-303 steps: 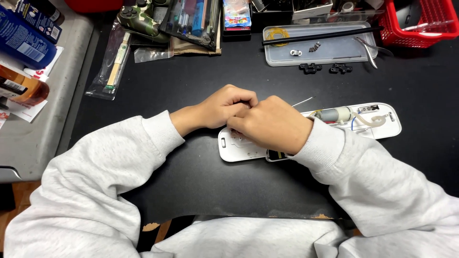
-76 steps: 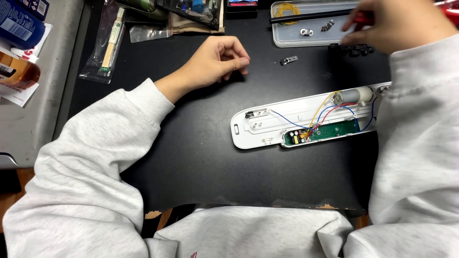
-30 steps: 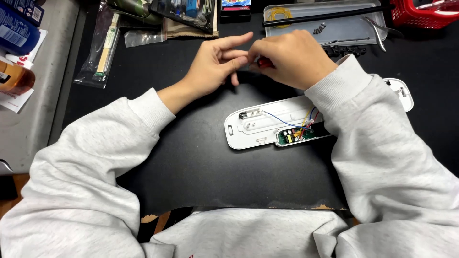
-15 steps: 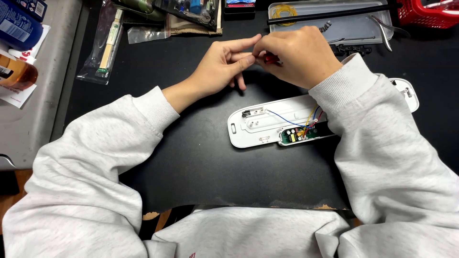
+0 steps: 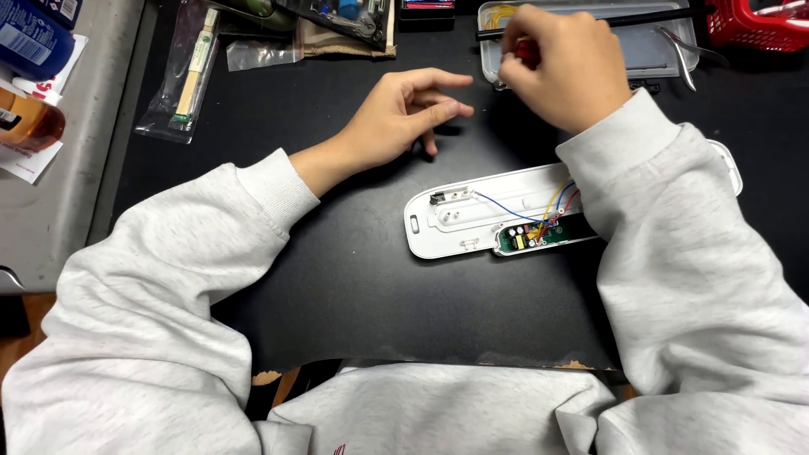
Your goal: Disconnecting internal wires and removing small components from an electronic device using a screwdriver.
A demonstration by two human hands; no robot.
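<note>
- Overhead, one person, two hands, both in light grey sleeves, working on one black mat [image 5: 337, 278].
- Right hand [image 5: 566, 66]: raised over the near edge of the tray [image 5: 649, 46], fingers curled tight round a small red thing [image 5: 526, 50]. Only a sliver of red shows between thumb and forefinger; what it is, cannot tell.
- Left hand [image 5: 396, 118]: resting on the mat, loosely open, fingers stretched toward the right hand, holding nothing. Clear gap between the two hands.
- One long white casing [image 5: 472, 221] lies open on the mat below both hands, well apart from the left hand; its right part is hidden under the right sleeve [image 5: 674, 244].
- Inside the casing: one green board [image 5: 539, 238] at the near edge, and thin wires [image 5: 539, 211] running to it. Three colours counted: blue, yellow, red.
- One clear flat tray at the far edge of the mat, with a black rod [image 5: 624, 20] lying across it.
- One pair of tweezers [image 5: 684, 57] at the tray's right end.
- One red basket [image 5: 763, 21], far right corner, partly cut off.
- Two clear bags [image 5: 190, 72] far left on the mat; the longer one holds a pale stick.
- One grey counter [image 5: 50, 202] left of the mat, with one blue bottle [image 5: 34, 38] and one amber bottle [image 5: 25, 118] on it.
</note>
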